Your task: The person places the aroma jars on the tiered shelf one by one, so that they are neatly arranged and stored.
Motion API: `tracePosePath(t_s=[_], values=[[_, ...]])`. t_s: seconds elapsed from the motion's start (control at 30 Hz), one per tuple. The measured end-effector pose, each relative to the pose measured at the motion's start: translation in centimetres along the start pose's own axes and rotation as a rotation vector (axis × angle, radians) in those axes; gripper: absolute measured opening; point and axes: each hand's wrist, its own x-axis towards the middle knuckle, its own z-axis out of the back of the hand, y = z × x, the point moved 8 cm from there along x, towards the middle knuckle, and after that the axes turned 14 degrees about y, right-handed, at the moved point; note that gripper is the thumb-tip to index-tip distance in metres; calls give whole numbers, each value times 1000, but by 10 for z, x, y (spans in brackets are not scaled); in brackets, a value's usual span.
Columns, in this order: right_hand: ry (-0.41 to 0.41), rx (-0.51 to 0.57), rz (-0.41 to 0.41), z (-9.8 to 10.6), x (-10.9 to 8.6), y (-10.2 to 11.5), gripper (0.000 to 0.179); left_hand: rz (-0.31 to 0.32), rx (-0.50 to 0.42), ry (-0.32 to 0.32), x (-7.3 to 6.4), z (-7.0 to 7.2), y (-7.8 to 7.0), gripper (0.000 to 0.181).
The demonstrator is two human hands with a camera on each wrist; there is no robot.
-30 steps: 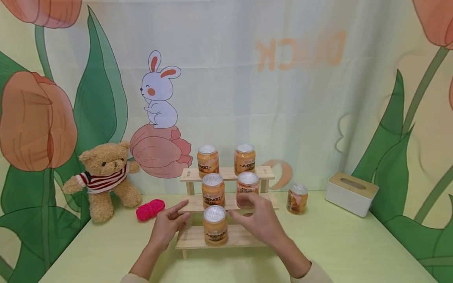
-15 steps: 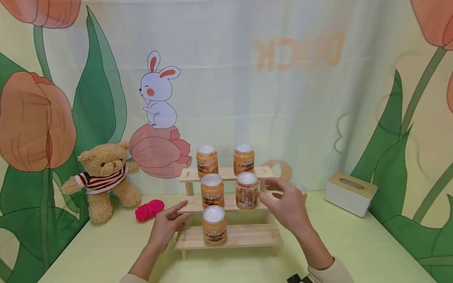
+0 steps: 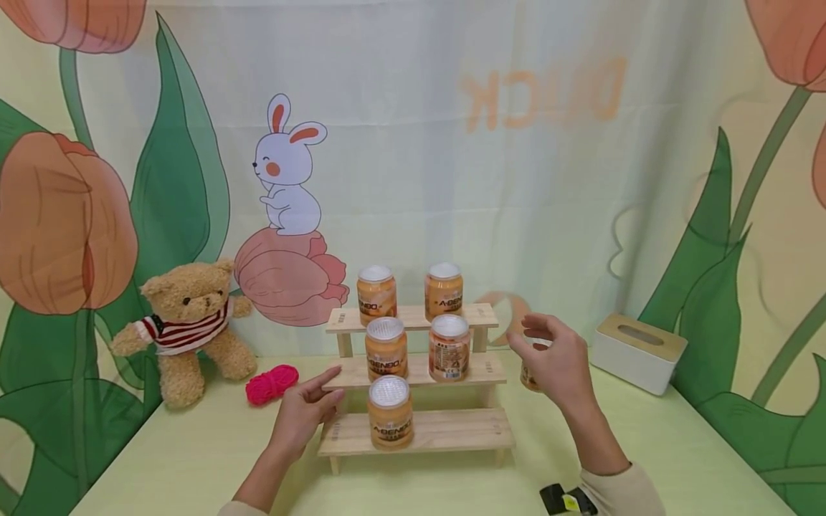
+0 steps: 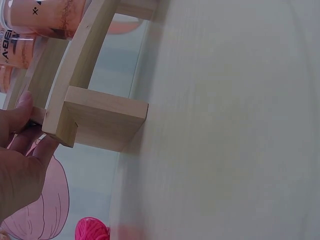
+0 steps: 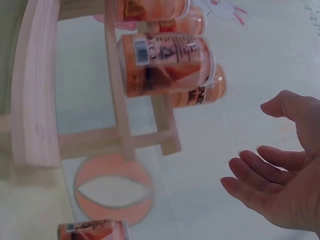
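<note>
A three-tier wooden stand [image 3: 452,433] bears several orange-labelled jars with silver lids. Two stand on the top tier, two on the middle one, and a single jar [image 3: 391,416] on the lowest. On the middle tier, the right-hand jar [image 3: 449,349] turns its barcode side forward. My left hand [image 3: 305,414] holds the stand's left end by the middle tier; the left wrist view shows its thumb [image 4: 24,106] against the wood. To the right of the stand, my right hand [image 3: 558,362] is spread with nothing in it, partly covering another jar [image 3: 529,378] on the table.
A teddy bear [image 3: 193,322] in a striped shirt sits at the back left, with a pink yarn skein [image 3: 272,385] near it. A tissue box [image 3: 635,358] stands at the back right. Behind everything hangs a printed curtain [image 3: 400,179].
My right hand has left the right-hand jar on the middle tier and moved right, in front of the loose jar on the table. My left hand has stayed at the stand.
</note>
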Motion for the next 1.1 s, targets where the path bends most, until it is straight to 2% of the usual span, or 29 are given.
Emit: tracePosePath(t_s=[0.27, 0.5, 0.63, 0.93, 1.1], values=[[10, -12, -121, -9, 11, -46, 42, -12, 2, -3, 1, 1, -1, 46], [-45, -40, -216, -2, 11, -82, 51, -15, -1, 2, 1, 1, -1, 46], [-61, -21, -266, 0, 9, -103, 59, -13, 0, 5, 1, 1, 0, 46], [-76, -44, -278, -5, 15, -128, 74, -12, -17, 2, 0, 0, 1, 46], [-31, -37, -332, -7, 24, -144, 80, -11, -9, 0, 0, 1, 1, 46]])
